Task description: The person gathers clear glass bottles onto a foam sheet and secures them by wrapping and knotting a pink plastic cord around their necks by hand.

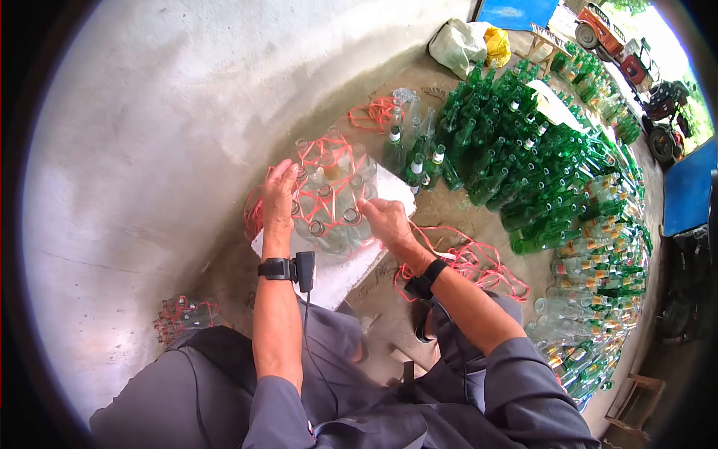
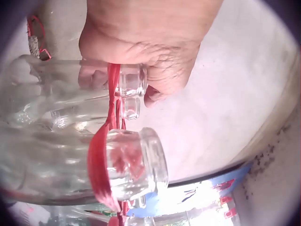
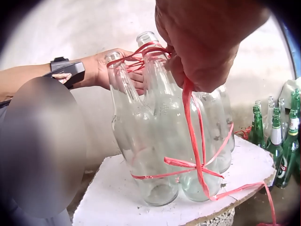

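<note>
A cluster of clear glass bottles (image 1: 326,193) stands upright on a white-topped block (image 3: 117,197). Red plastic string (image 3: 188,110) winds round the necks and also girds the bottles lower down, where it is knotted. My right hand (image 1: 387,221) pinches the string beside a bottle neck at the near right of the cluster; in the right wrist view this hand (image 3: 202,47) covers part of the necks. On the other side, my left hand (image 1: 278,200) lies against the bottle necks with its fingers extended. The left wrist view shows this hand (image 2: 146,37) beside a string-wrapped neck (image 2: 129,157).
Loose red string (image 1: 471,262) trails on the floor to the right. Many green bottles (image 1: 516,142) crowd the floor beyond it. Another tied bundle of bottles (image 1: 187,314) sits at lower left, near the pale wall (image 1: 149,135). Sacks (image 1: 458,49) lie at the back.
</note>
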Motion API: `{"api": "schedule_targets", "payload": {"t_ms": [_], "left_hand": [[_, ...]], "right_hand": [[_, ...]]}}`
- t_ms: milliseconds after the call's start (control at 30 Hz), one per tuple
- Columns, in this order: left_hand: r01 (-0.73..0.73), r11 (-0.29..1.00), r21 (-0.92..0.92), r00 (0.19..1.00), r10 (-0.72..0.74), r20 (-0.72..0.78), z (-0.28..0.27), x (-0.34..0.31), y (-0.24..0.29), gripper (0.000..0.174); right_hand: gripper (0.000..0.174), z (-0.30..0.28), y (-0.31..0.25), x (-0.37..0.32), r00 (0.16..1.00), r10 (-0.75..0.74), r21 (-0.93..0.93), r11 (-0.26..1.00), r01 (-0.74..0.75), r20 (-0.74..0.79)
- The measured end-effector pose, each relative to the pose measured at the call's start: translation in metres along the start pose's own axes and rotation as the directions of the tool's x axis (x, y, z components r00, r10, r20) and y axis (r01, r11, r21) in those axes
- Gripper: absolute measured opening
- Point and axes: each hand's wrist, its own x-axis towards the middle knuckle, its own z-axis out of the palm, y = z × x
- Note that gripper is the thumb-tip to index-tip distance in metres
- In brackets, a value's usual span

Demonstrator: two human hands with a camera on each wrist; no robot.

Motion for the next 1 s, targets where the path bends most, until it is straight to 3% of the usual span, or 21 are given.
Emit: {"api": "schedule_targets", "payload": {"t_ms": [133,200,267,300,333,400,467,500,700,767,800,867,933,1000], "left_hand": [[0.000,0.999,0.033,1.000,0.001,-0.026,-0.007,-0.021,-0.004,0.062],[-0.114,0.993,0.015,0.987,0.115,-0.111,0.006,-0.047,-0.001,0.064],[-0.176,0.984,0.037,0.979,0.179,-0.099,0.017,-0.067,0.006,0.068],[-0.269,0.940,0.208,0.959,0.281,-0.027,0.022,-0.077,0.011,0.072],[-0.360,0.859,0.363,0.929,0.365,0.059,0.024,-0.083,0.014,0.075],[-0.422,0.792,0.440,0.903,0.412,0.124,0.023,-0.082,0.006,0.079],[-0.557,0.405,0.726,0.800,0.495,0.338,0.019,-0.086,0.001,0.082],[-0.583,0.299,0.755,0.770,0.499,0.397,0.015,-0.087,0.000,0.087],[-0.583,0.414,0.699,0.800,0.441,0.407,0.010,-0.083,-0.001,0.082],[-0.583,0.418,0.696,0.801,0.440,0.407,0.011,-0.083,0.001,0.083],[-0.585,0.419,0.694,0.799,0.441,0.408,0.011,-0.082,0.001,0.083],[-0.585,0.422,0.693,0.800,0.442,0.407,0.011,-0.083,0.000,0.082],[-0.586,0.425,0.690,0.799,0.445,0.405,0.012,-0.082,-0.001,0.081],[-0.576,0.429,0.696,0.806,0.442,0.394,0.012,-0.083,-0.002,0.083]], "right_hand": [[0.040,-0.007,0.000,0.004,0.998,-0.002,-0.101,0.995,0.008,0.058],[0.039,-0.009,0.008,0.008,0.997,-0.022,-0.097,0.995,0.029,0.077],[0.038,-0.010,0.010,0.010,0.986,-0.154,-0.036,0.987,0.157,0.069],[0.038,-0.012,0.010,0.012,0.986,-0.152,-0.031,0.987,0.155,0.065],[0.037,-0.016,0.010,0.015,0.988,-0.122,-0.007,0.992,0.123,0.094],[0.036,-0.022,0.011,0.020,0.988,-0.090,0.014,0.996,0.089,0.127],[0.034,-0.025,0.015,0.024,0.982,-0.081,0.006,0.997,0.081,0.169],[0.034,-0.026,0.015,0.024,0.982,-0.083,0.006,0.997,0.083,0.169],[0.033,-0.030,0.006,0.025,0.984,-0.060,0.007,0.998,0.059,0.169],[0.028,-0.035,0.003,0.032,0.953,-0.218,-0.193,0.946,0.260,0.211],[0.028,-0.039,-0.004,0.033,0.954,-0.214,-0.194,0.947,0.255,0.208],[0.023,-0.049,-0.029,0.032,0.893,-0.281,-0.426,0.801,0.420,0.351],[0.022,-0.053,-0.036,0.034,0.877,-0.306,-0.460,0.760,0.459,0.370],[0.019,-0.052,-0.034,0.036,0.810,-0.440,-0.465,0.666,0.584,0.387]]}}
